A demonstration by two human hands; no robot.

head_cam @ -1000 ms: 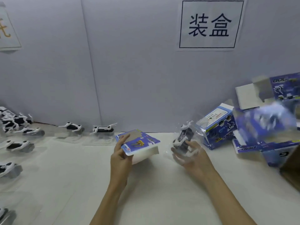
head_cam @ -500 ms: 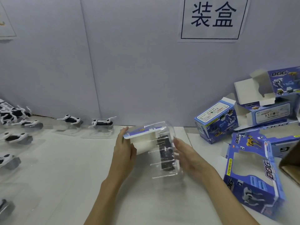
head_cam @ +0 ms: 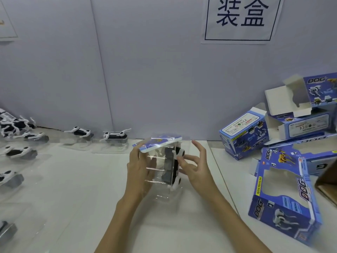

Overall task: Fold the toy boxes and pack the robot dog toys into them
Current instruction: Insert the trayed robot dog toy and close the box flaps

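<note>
blue "dog" boxes (head_cam: 284, 194) lie right; left hand (head_cam: 139, 170) grips clear toy tray (head_cam: 164, 168), right hand (head_cam: 196, 168) loose.

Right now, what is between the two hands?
In the head view, the robot dog toy in its clear plastic tray lies between left hand and right hand.

Toy dogs (head_cam: 114, 136) lie left, boxes (head_cam: 284, 194) seemingly piled right.

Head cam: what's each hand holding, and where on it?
Left hand grips the clear tray with the toy dog by its left side, a blue card on top. Right hand, fingers spread, touches the dog's right side.
</note>
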